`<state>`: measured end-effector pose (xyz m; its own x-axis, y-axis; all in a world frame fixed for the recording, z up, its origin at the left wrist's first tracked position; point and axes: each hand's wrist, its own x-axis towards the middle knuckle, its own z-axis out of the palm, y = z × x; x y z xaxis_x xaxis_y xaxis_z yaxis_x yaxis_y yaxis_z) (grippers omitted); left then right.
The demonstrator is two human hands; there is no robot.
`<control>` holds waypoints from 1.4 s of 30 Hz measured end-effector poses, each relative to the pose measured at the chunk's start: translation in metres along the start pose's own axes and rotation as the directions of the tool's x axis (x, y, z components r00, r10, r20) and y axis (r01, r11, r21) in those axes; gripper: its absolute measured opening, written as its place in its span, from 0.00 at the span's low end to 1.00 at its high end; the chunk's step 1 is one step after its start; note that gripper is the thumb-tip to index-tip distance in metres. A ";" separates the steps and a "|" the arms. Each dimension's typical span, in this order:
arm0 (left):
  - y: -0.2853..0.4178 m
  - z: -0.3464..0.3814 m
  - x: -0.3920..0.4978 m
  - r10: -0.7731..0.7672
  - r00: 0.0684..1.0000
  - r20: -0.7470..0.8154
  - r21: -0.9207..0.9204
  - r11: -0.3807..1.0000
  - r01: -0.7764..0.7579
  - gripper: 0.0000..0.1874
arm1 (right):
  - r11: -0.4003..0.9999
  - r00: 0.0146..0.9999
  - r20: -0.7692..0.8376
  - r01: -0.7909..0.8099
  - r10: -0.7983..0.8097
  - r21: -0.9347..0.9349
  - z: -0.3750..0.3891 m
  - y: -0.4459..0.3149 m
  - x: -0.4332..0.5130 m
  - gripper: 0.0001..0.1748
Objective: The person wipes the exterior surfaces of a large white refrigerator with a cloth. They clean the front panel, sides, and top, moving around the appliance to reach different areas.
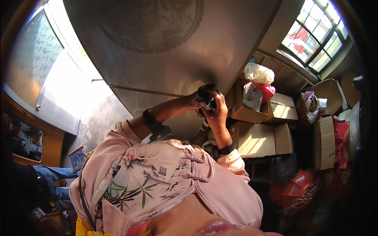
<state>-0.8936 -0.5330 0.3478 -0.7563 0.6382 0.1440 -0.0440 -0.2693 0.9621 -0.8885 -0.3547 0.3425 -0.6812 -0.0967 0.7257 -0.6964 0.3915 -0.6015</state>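
My left hand [190, 103] and my right hand [218, 107] meet around a small dark object [206, 93]. It has black and lighter patches; whether it is cloth or something rigid I cannot tell. The fingers of my right hand wrap its right side, and those of my left hand touch its left side and partly hide it. Both wrists wear black bands, with a dark block by the left one. Just beyond my hands is a large smooth panel [165, 67] with a round lace-like pattern and a straight seam; a shadow falls on it near the object.
To the right stand cardboard boxes [257, 141], one holding a white plastic bag [258, 73] and a red bag [262, 91]. A barred window [316, 35] is beyond. At left are a white door [60, 97], a small folding stool [77, 159] and a person's jeans [54, 177].
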 end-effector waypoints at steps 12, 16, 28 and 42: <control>-0.010 -0.044 -0.067 -0.084 0.981 -0.177 0.147 0.983 0.111 0.29 | 0.615 0.568 -0.277 0.578 -0.775 -0.536 -0.081 -0.098 0.265 0.41; -0.013 -0.056 -0.083 -0.088 0.949 -0.301 0.080 0.990 0.117 0.28 | 0.554 0.709 -0.088 0.460 -0.700 -0.694 -0.058 -0.077 0.245 0.45; -0.039 -0.065 -0.124 -0.151 0.823 -0.548 -0.088 0.989 0.122 0.24 | 0.682 0.753 0.406 0.650 -0.518 -0.335 0.003 0.058 0.023 0.26; -0.171 -0.038 -0.221 -0.489 0.473 -0.733 -0.205 0.822 0.532 0.15 | 0.585 0.612 -0.103 0.674 -0.784 -0.451 -0.022 -0.068 0.205 0.29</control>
<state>-0.7438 -0.6549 0.1428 -0.8147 -0.0956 -0.5720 -0.5721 -0.0294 0.8197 -0.9760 -0.3811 0.5393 0.1527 -0.2723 0.9500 -0.7649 0.5762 0.2881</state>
